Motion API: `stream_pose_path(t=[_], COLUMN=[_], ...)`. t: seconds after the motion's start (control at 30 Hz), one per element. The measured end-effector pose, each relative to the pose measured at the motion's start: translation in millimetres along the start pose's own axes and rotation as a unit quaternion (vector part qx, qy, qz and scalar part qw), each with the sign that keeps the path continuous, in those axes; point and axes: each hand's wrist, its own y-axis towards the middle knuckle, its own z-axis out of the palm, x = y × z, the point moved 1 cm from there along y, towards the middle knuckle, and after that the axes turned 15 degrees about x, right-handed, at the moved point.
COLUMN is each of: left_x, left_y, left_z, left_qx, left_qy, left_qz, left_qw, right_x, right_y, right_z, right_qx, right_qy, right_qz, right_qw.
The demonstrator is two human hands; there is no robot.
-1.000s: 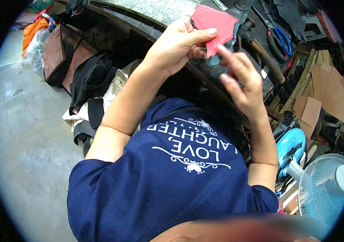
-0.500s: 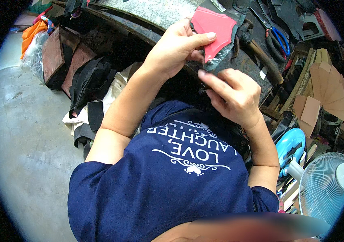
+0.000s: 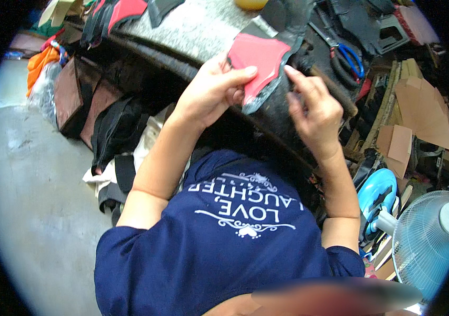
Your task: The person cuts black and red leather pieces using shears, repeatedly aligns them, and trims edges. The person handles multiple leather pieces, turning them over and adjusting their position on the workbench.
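Note:
Between thumb and fingers, my left hand [image 3: 206,92] holds a flat red piece with a black edge [image 3: 258,58], tilted above the worktable's near side. Along its lower right side runs a dark, shiny border strip. My right hand [image 3: 316,108] is raised at the right side of this piece. Its index finger reaches to the dark edge, and the thumb is apart from the finger with nothing visible between them. Whether the fingertip touches the edge or is just beside it, I cannot tell.
Similar red and black pieces [image 3: 127,13] lie at the far left of the speckled grey slab [image 3: 198,34]. Right of my hands are blue-handled scissors [image 3: 351,60] and a wooden handle [image 3: 343,100]. Cardboard [image 3: 422,108] and a fan [image 3: 427,237] stand at the right.
My left hand has moved the red piece left and lower in view. My right hand has gone from below its lower corner up to its right edge. The view has shifted slightly.

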Motion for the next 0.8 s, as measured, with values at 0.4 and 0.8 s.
stream_pose_path(t=[0.4,0.8], left_x=[11.4,33.9], left_y=[-16.6,-4.8], left_z=[33.8,42.4], left_qx=[0.001,0.159], left_qy=[0.126,0.143], left_qz=[0.026,-0.097], left_qw=[0.992,0.972], right_x=[-48.8,-68.2], right_y=[23.9,47.0], right_z=[-17.7,-35.1], right_qx=[0.022,-0.128], right_qy=[0.658,0.594], right_qz=[0.184,0.142], right_qw=[0.73,0.781])
